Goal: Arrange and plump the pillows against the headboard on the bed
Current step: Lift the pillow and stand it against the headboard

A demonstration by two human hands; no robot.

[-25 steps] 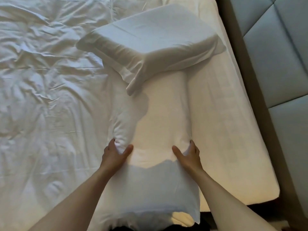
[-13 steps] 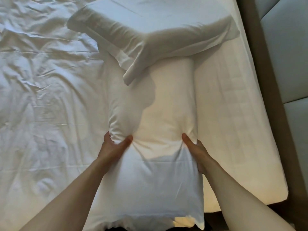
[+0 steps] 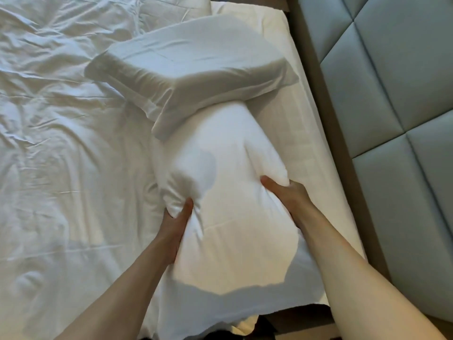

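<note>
Both hands are clamped on the near pillow at centre frame: the left hand pinches a fistful of its left edge, thumb dug into the bunched fabric, while the right hand grips the right edge, thumb on top, fingers tucked out of sight underneath. The pillow runs lengthwise up the frame, its far end tucked under a second pillow lying crosswise at upper centre. The padded headboard fills the right side, just beside the mattress edge; the rumpled sheet spreads left. To plump well, I'd say squeeze both sides inward evenly, shake the filling toward the middle, then free the far end before turning it to the headboard.
</note>
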